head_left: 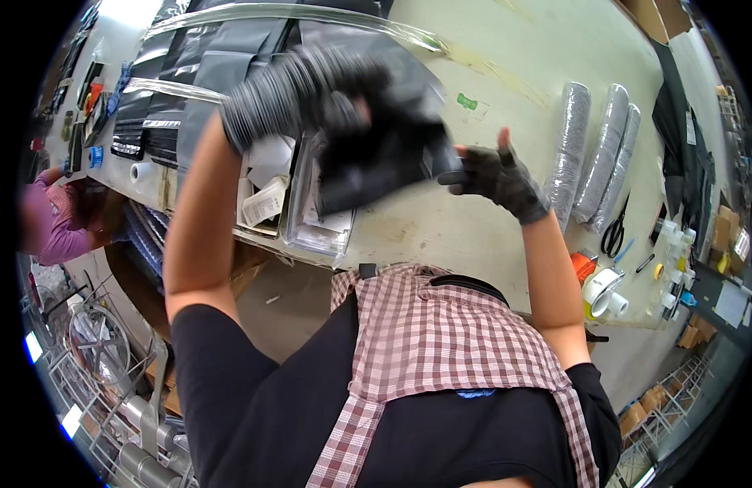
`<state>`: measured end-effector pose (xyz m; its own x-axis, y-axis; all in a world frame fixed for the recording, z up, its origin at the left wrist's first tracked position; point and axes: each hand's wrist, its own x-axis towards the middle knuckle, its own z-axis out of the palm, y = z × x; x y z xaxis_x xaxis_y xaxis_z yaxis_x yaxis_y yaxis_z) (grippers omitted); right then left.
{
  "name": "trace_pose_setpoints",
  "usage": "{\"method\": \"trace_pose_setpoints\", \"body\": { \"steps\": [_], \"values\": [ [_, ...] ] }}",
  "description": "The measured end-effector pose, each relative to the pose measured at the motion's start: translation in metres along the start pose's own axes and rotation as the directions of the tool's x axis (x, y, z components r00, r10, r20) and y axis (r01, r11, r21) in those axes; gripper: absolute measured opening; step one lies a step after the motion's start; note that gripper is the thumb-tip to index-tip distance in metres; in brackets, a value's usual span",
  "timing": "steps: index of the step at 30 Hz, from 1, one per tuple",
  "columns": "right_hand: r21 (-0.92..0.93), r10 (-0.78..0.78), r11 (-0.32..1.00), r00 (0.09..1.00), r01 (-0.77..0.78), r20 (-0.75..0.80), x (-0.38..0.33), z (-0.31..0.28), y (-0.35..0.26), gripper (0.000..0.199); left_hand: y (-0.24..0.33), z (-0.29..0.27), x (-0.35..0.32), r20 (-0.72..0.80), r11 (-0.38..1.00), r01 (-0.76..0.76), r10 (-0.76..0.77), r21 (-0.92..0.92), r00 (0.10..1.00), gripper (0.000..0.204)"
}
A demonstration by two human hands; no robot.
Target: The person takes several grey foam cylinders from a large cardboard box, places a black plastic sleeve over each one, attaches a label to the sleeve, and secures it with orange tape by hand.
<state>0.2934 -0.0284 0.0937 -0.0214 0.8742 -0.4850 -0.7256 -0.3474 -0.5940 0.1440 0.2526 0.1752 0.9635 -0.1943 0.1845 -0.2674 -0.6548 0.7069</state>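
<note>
My left hand (335, 93), in a dark grey knit glove, is raised over the table and smeared by motion. Its fingers appear curled around a black, flexible sheet-like piece (380, 163), which hangs down toward the table's front edge. Blur hides whether this piece is a bag or a single sheet. Just off its right edge is my right hand (502, 179), gloved with bare fingertips showing. The right thumb points up and the fingers stretch left, with nothing seen in them. Behind my left hand lie stacked black and grey plastic sheets (205, 61), crossed by clear bands.
Papers (266, 201) and clear plastic sleeves (315, 236) fill the table's front edge. Several wrapped grey rolls (567, 146) lie at right, near black scissors (614, 236) and a tape dispenser (601, 289). Another person (63, 215) is at far left.
</note>
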Motion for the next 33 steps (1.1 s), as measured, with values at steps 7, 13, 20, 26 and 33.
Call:
{"method": "trace_pose_setpoints", "body": {
  "steps": [7,13,20,26,33],
  "values": [
    [-0.731,-0.212,0.682,0.966,0.038,-0.147,0.095,-0.032,-0.012,0.048,0.104,0.172,-0.002,0.320,0.936,0.280,-0.205,-0.212,0.925,0.019],
    [-0.603,-0.803,0.583,0.501,0.545,-0.322,0.026,-0.093,-0.044,0.041,0.061,0.278,0.006,-0.071,0.948,0.306,-0.312,-0.088,0.947,0.015],
    [-0.644,-0.853,-0.041,0.362,-0.764,-0.376,-0.096,-0.124,0.082,0.095,0.000,0.306,0.031,0.027,0.863,0.085,-0.113,0.498,0.993,0.033],
    [-0.721,-0.709,0.651,0.532,0.239,-0.463,-0.179,-0.058,0.147,0.092,-0.051,0.282,0.105,-0.212,0.812,0.201,-0.097,0.548,0.972,0.036],
    [-0.818,-0.522,0.329,0.631,-0.471,-0.574,-0.243,0.010,0.222,0.086,-0.028,0.266,0.142,-0.127,0.939,0.284,-0.264,0.194,0.956,0.016]
  ]
}}
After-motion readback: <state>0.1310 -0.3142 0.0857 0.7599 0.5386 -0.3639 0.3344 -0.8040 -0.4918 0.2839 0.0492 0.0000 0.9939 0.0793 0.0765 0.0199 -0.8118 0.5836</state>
